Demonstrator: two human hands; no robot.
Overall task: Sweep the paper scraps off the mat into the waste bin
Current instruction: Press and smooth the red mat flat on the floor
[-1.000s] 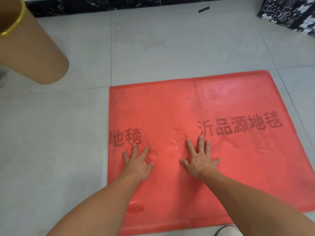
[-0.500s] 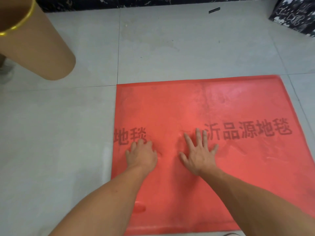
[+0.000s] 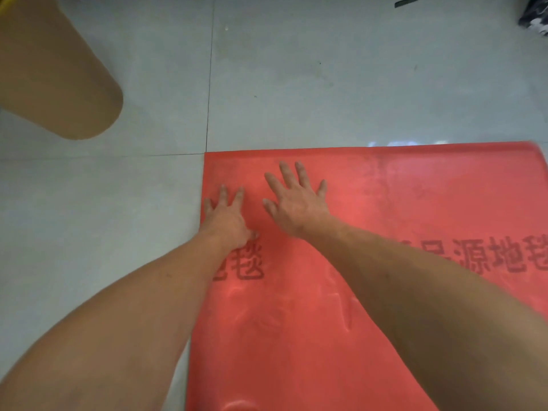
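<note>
A red mat [image 3: 415, 203] with dark printed characters lies flat on the tiled floor. My left hand [image 3: 226, 216] presses flat on the mat near its far left corner, fingers spread. My right hand [image 3: 296, 200] lies flat just to the right of it, fingers apart, holding nothing. A tan waste bin [image 3: 56, 72] with a yellow rim stands on the floor at the upper left, apart from the mat. I see no paper scraps on the mat's visible surface.
Grey floor tiles [image 3: 326, 69] surround the mat. A small dark strip [image 3: 405, 1] lies on the floor at the top right. A black-and-white patterned object [image 3: 536, 16] sits at the right edge.
Both hands have slid forward across the mat from its middle toward the far left corner. The view has dropped closer to the mat.
</note>
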